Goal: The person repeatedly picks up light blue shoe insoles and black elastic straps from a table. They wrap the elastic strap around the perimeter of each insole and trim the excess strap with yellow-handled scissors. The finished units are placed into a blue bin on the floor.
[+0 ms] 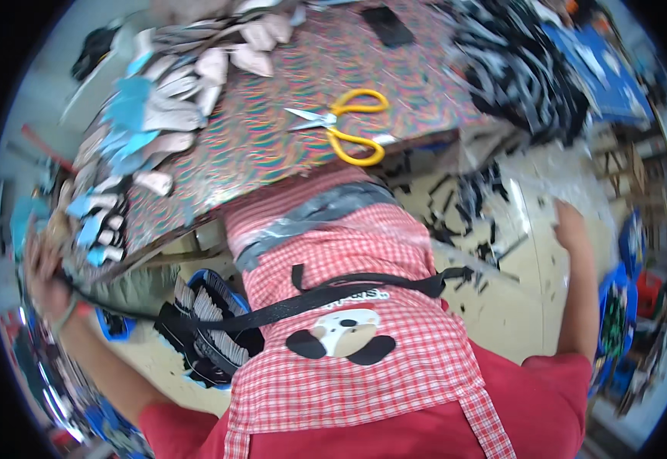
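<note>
A long black strap (268, 312) runs across my lap, over the red checked apron (364, 390). Its left end reaches my left hand (48, 275), which is closed on it beside the table's left edge; the fingers are somewhat blurred. My right hand (570, 226) is held out to the right, apart from the strap, near clear plastic sheeting. Its fingers are too small and smeared to read, and no object shows in it. Yellow-handled scissors (341, 125) lie with parted blades on the patterned tabletop (272, 153).
Several pale and blue fabric pieces (161, 115) are heaped on the table's left. Black and grey strips (525, 73) hang over its right corner, and a dark phone (387, 27) lies at the back. Black scraps (479, 199) litter the floor. A blue basket (226, 294) holds dark striped pieces.
</note>
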Demonstrator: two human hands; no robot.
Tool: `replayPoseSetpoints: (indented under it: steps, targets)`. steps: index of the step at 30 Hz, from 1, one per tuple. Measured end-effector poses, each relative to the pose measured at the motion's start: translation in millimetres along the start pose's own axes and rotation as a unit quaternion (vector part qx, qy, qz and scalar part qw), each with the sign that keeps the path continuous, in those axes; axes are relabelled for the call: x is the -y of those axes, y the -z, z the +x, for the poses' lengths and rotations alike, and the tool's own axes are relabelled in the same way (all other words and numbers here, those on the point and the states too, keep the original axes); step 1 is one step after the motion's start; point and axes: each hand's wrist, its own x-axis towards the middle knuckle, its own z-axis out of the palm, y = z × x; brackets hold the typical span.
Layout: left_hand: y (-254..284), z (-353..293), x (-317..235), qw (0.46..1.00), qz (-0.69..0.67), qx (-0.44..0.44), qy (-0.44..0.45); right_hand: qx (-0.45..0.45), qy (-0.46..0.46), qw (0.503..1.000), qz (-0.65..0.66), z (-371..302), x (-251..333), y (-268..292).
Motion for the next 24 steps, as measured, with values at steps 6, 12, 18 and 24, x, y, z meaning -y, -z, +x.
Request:
replayPoseSetpoints:
  steps: [6, 12, 18, 24]
  targets:
    - [-308.5, -13.1, 171.9, 0.931, 0.153, 0.19, 0.272, 0.322, 0.417, 0.439, 0.728, 71.4, 356.6, 159.7]
    - [-241.0, -53.3, 252.3, 0.876, 0.028, 0.291, 0.384, 0.205, 0.135, 0.175, 0.954, 165.8, 447.9, 192.5]
    - [-173.4, -62.0, 272.2, 0.835, 0.252, 0.385, 0.301, 0.1, 0.113, 0.276, 0.949, 216.0, 446.3, 172.3]
    - [-212.9, 20.8, 267.6, 0.973, 0.201, 0.112, 0.035, 0.088, 0.333, 0.488, 0.802, 170.9, 494.4, 182.8]
